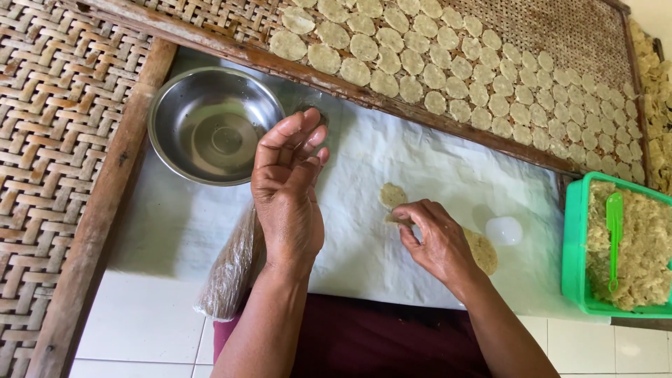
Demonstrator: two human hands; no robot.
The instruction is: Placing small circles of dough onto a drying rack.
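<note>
— While the left hand (pixel 285 192) hangs above the white sheet (pixel 364 210), what are its fingers doing?

— They are loosely curled and a little spread, palm turned up toward the camera, holding nothing. The hand sits just to the right of the steel bowl (pixel 215 126), its fingertips near the bowl's rim.

— And the right hand (pixel 434 238)?

— It lies low on the white sheet, well to the right of the bowl. Its fingers (pixel 402 217) are pinched together on the edge of a thin pale dough disc (pixel 392 196) that lies flat on the sheet. A second flat disc (pixel 484 252) shows partly from under the wrist, farther from the bowl.

— What else lies on the surface?

— A small round white lid-like piece (pixel 504 229) rests beyond the right hand, farther right again from the bowl. Below the bowl, under the left forearm, lies a clear plastic-wrapped roll (pixel 234 269). At the far right edge, well apart from the bowl, stands a green tub (pixel 577 245) filled with coarse pale mash, with a green spatula (pixel 614 231) stuck in it.

— And above the bowl?

— A woven bamboo tray (pixel 560 35) in a wooden frame runs up and to the right of it, covered with rows of round pale discs (pixel 420 56). Another woven tray (pixel 56 105) lies to the left of the bowl.
</note>
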